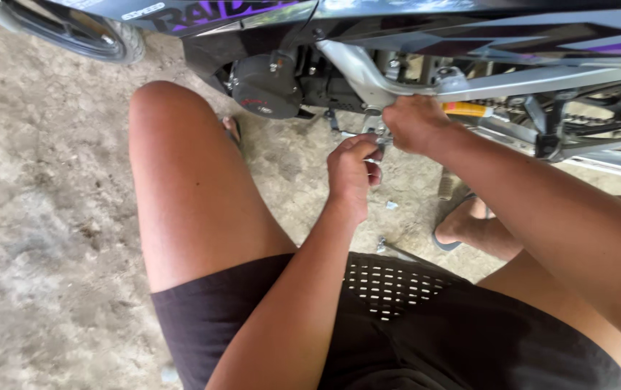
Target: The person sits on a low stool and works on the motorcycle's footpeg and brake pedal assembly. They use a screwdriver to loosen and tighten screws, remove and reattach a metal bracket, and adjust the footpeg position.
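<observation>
A: What is shown in the head view?

B: A dark motorcycle with purple graphics and a silver metal frame (pixel 397 79) is seen at the top, above a rough concrete floor (pixel 43 217). The right hand (pixel 415 121) is closed around a tool with a yellow plastic handle (pixel 467 109), held under the frame. The left hand (pixel 354 172) is curled shut just below it, its fingertips pinched on a small silver metal part (pixel 377 134) low on the frame; exactly what is gripped cannot be told.

A: What else lies nearby?

B: A black round engine cover (pixel 265 85) is seen to the left of the hands, and a small silver metal piece (pixel 391 206) lies loose on the floor between the knees.

A: What could go wrong?

B: The tool could probably be slipped off the fitting if it is pushed at an angle, and the left knuckles would be struck. The loose piece could be lost on the gritty floor if it is kicked by a sandalled foot (pixel 462 224).
</observation>
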